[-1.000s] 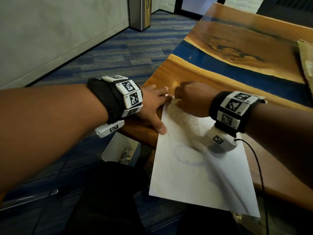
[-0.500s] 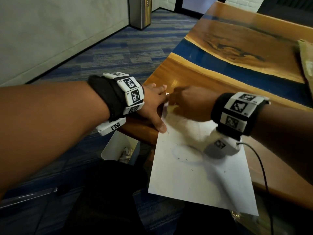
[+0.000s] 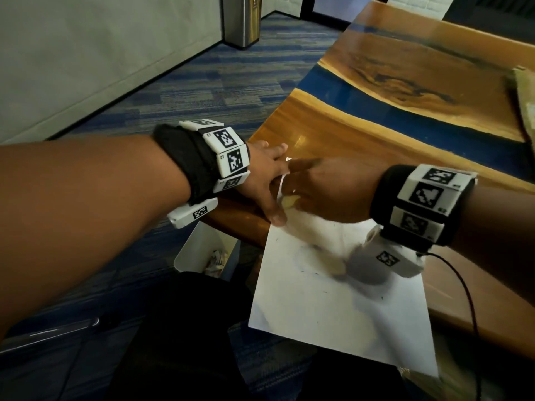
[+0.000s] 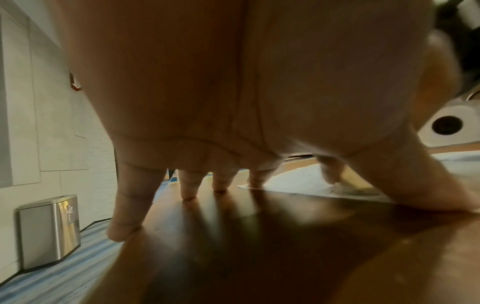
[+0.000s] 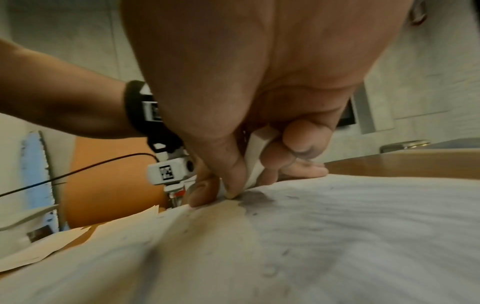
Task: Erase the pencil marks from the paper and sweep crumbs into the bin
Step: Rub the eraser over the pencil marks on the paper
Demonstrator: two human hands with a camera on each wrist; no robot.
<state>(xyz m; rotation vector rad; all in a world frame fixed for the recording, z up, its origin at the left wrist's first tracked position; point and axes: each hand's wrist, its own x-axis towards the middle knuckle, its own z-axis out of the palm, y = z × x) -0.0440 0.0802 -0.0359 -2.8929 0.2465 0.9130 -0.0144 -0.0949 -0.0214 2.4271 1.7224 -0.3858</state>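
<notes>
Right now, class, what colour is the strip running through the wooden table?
Deep blue strip, running between the orange-brown wood of the table; the head view shows it best.

We've got a wooden table (image 3: 362,131) with a blue stripe running through it. A white sheet of paper (image 3: 333,314) lies on it, near corner hanging off the edge.

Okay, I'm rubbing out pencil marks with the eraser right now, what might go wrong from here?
1. The paper hangs past the table edge, and the left hand presses only its far corner and side edge, so hard strokes may crease or tear it.
2. The eraser, pinched in the right hand, sits on a dark smudge; rubbing may spread it.
3. Crumbs may fall off the overhang and miss the white bin.
</notes>
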